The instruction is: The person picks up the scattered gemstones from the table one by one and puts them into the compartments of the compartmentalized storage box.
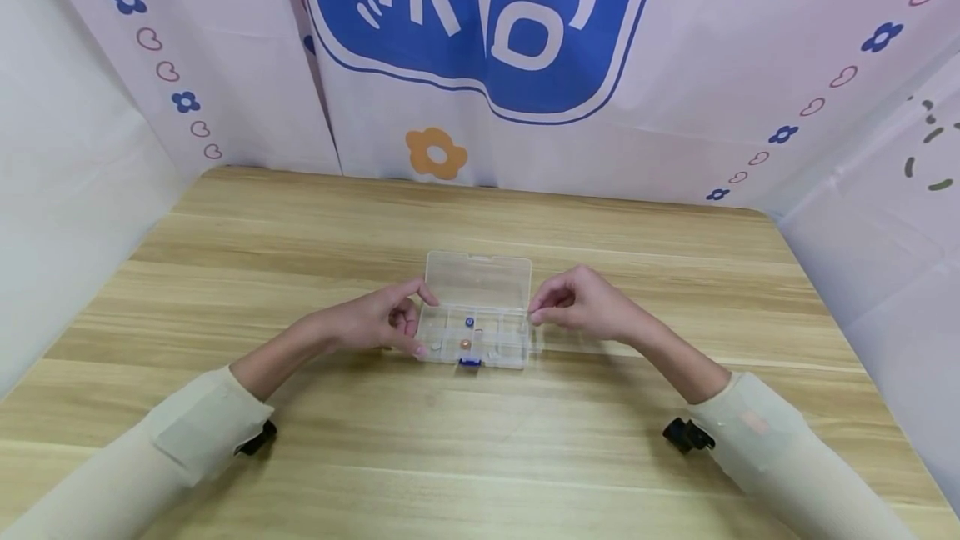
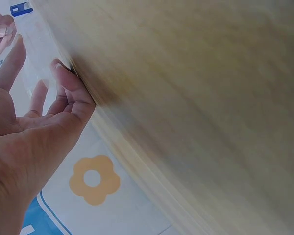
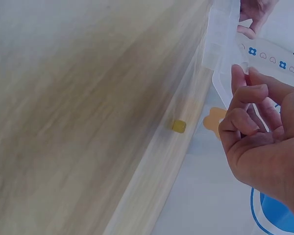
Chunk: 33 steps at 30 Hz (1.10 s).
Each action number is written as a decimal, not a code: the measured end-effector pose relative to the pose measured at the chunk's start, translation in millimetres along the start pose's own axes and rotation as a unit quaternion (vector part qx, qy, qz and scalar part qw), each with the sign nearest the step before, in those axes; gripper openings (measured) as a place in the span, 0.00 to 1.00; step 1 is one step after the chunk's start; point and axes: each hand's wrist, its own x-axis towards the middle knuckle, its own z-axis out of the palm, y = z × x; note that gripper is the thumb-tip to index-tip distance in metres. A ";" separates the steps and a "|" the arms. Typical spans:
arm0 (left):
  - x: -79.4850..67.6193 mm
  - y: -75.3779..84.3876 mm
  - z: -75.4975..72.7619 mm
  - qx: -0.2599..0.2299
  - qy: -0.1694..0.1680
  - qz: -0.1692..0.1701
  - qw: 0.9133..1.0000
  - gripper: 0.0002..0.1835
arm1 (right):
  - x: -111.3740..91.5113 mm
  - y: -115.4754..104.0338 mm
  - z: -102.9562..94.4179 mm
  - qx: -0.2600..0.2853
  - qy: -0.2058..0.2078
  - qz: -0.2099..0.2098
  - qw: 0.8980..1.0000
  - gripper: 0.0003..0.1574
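Observation:
A clear plastic compartment box [image 1: 513, 357] lies on the table with its lid [image 1: 478, 280] raised at the back and a blue latch [image 1: 470, 362] in front. Inside are a blue bead [image 1: 469, 322], an orange bead [image 1: 466, 343] and a few pale small pieces. My left hand [image 1: 378, 319] holds the box's left end, thumb at the front corner and index finger near the back. At the right end, my right hand [image 1: 581, 304] pinches a tiny clear or whitish piece [image 3: 245, 64] between thumb and index fingertips; its exact kind is too small to tell.
A yellow cube-shaped bead [image 3: 179, 126] lies on the wooden table [image 1: 450, 457] beside the box in the right wrist view. Printed white cloth [image 1: 600, 148] hangs behind the table, and pale sheets stand at both sides.

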 end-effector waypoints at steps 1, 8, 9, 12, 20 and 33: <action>0.1 -0.1 0.0 0.000 0.000 0.000 1.000 0.31 | 0.6 0.5 1.1 -0.002 0.000 0.000 1.000 0.03; -0.5 -0.1 -0.4 0.000 0.000 -0.002 1.000 0.31 | 5.4 1.0 7.6 -0.021 -0.001 -0.008 1.000 0.03; -0.5 -0.1 -0.4 0.000 0.001 -0.002 1.000 0.31 | 5.9 0.2 8.0 -0.022 -0.001 -0.008 1.000 0.03; -0.5 -0.1 -0.2 0.000 0.001 -0.003 1.000 0.31 | 7.5 -1.8 8.9 -0.025 -0.001 -0.008 1.000 0.02; 0.1 0.2 -0.4 -0.004 0.000 -0.005 1.000 0.31 | 10.2 -1.9 10.5 -0.031 -0.005 -0.004 0.999 0.03; 0.0 2.1 -0.4 -0.002 0.000 -0.011 1.000 0.31 | 6.3 -2.3 6.3 -0.033 0.004 0.000 0.999 0.04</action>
